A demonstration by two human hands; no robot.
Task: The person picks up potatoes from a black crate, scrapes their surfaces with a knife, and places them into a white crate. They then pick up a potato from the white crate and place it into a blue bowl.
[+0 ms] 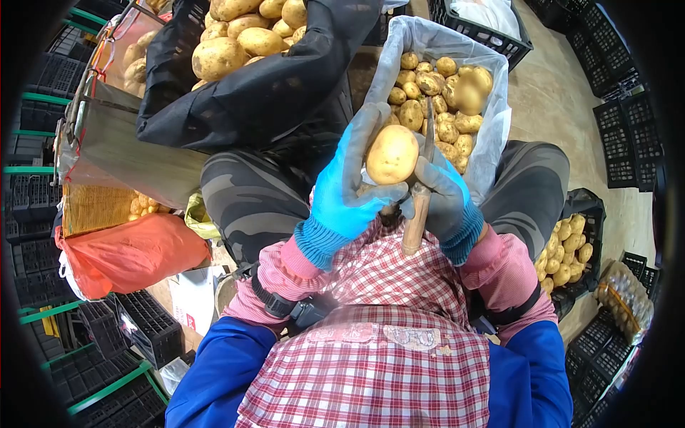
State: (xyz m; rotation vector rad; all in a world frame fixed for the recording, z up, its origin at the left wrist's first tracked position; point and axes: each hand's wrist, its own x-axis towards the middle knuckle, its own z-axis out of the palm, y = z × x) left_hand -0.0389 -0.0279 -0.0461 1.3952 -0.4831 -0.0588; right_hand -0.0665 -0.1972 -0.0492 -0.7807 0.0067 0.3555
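My left hand (346, 185), in a blue and grey glove, is closed around a large pale potato (392, 155) in front of my chest. My right hand (447, 200), gloved the same way, grips a knife (417, 222) by its wooden handle. The dark narrow blade points up and away from me, close beside the potato. Just beyond both hands stands a crate with a white plastic liner (497, 78), holding many smaller potatoes (432, 83). One potato (469, 98) at its right side looks blurred.
A black-lined container (264, 107) of large potatoes stands ahead on the left. A red sack (135, 250) lies at far left, near stacked black crates (146, 328). Another crate of potatoes (567, 250) is at my right. A black crate (510, 46) with white plastic stands ahead.
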